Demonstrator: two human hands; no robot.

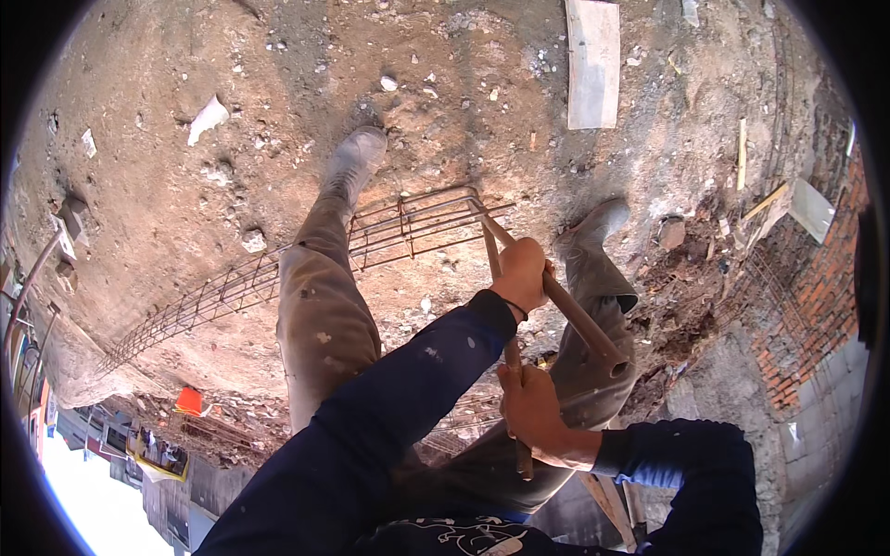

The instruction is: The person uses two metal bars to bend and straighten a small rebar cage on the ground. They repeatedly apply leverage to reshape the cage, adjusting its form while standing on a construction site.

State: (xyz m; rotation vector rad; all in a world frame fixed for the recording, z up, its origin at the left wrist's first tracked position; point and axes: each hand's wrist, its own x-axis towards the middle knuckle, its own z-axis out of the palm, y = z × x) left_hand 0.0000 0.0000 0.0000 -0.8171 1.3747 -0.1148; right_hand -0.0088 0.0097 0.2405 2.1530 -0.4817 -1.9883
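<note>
My left hand is closed around a rusty hollow pipe, whose open end points down to the right. Below it, my right hand grips a thinner rusty bar that runs up under my left hand. The upper ends of pipe and bar come together at the near-right end of a long rebar cage. That cage lies on the ground, passes behind my left leg and stretches away to the left. How the tools engage the rebar is too small to tell.
My boots stand on rubble-strewn dirt. A pale flat board lies ahead. To the right are broken earth, a concrete chunk and a brick wall. An orange object sits at lower left.
</note>
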